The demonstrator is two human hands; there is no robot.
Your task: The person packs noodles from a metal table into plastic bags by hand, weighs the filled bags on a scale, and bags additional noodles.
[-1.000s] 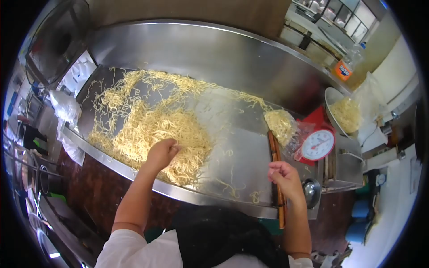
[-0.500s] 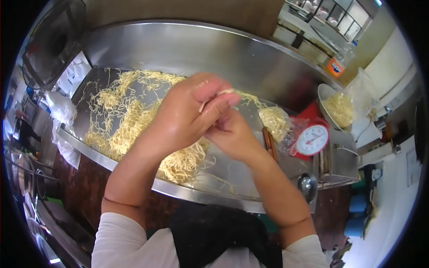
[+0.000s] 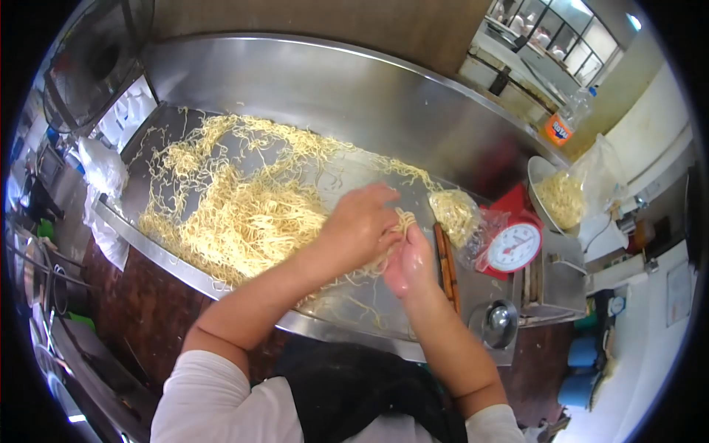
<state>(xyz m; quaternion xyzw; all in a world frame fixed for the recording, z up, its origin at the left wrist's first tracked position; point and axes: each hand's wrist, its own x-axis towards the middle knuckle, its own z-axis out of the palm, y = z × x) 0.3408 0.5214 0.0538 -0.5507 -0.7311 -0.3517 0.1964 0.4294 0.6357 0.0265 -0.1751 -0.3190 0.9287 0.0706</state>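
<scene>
A small bunch of yellow noodles (image 3: 404, 219) is between my two hands, over the right half of the steel tray table (image 3: 362, 173). My left hand (image 3: 360, 227) reaches across from the left with its fingers bent onto the bunch. From below, my right hand (image 3: 410, 267) grips the same strands, thumb up and palm looking wet. Some of its fingers are hidden. To the left of both hands lies a large heap of loose noodles (image 3: 255, 221), with thinner strands scattered toward the back.
Right of my hands are a plastic bag of noodles (image 3: 452, 213), brown sticks (image 3: 447, 269), a red dial scale (image 3: 515, 247) and a round metal bowl (image 3: 496, 323). Farther right stands a bowl of noodles (image 3: 538, 168) near an orange-labelled bottle (image 3: 561, 127). A fan (image 3: 96, 63) is at left.
My hands have come down and slightly right from a raised, clasped position. They are farther apart, with the noodle bunch showing between them. More of the heap is visible.
</scene>
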